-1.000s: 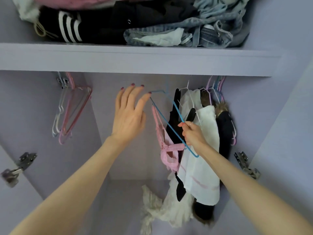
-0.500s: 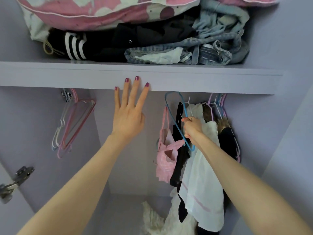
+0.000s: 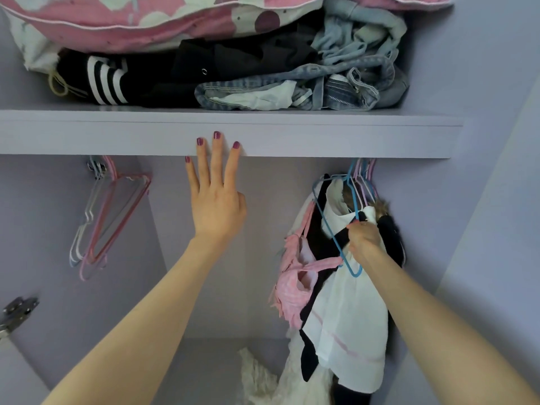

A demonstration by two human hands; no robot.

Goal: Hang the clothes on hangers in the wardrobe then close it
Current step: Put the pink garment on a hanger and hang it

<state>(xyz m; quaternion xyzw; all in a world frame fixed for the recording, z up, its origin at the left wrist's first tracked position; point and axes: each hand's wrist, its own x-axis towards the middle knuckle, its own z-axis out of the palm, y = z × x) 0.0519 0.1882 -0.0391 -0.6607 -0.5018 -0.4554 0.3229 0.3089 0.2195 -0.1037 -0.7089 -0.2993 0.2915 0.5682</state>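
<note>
A blue wire hanger [image 3: 327, 226] carries a pink garment [image 3: 295, 283] at the right of the wardrobe. My right hand [image 3: 363, 238] grips the hanger's lower bar. The hook reaches up among other hangers just below the shelf, where the rail is hidden. Right beside it hang a white top [image 3: 350, 325] and black clothes [image 3: 391, 238]. My left hand [image 3: 216, 197] is raised flat with straight fingers, its fingertips over the front edge of the lilac shelf [image 3: 321, 135]; it holds nothing.
Several empty pink and white hangers [image 3: 108, 217] hang at the left. Folded jeans [image 3: 306, 89], black clothes and a pink bundle fill the shelf above. White fabric [image 3: 263, 381] lies on the wardrobe floor. A door hinge [image 3: 17, 314] sticks out at the left.
My right hand moved the blue hanger with the pink garment right and up, against the hung clothes. My left hand rose from beside the hanger to the shelf edge. My view tilted upward.
</note>
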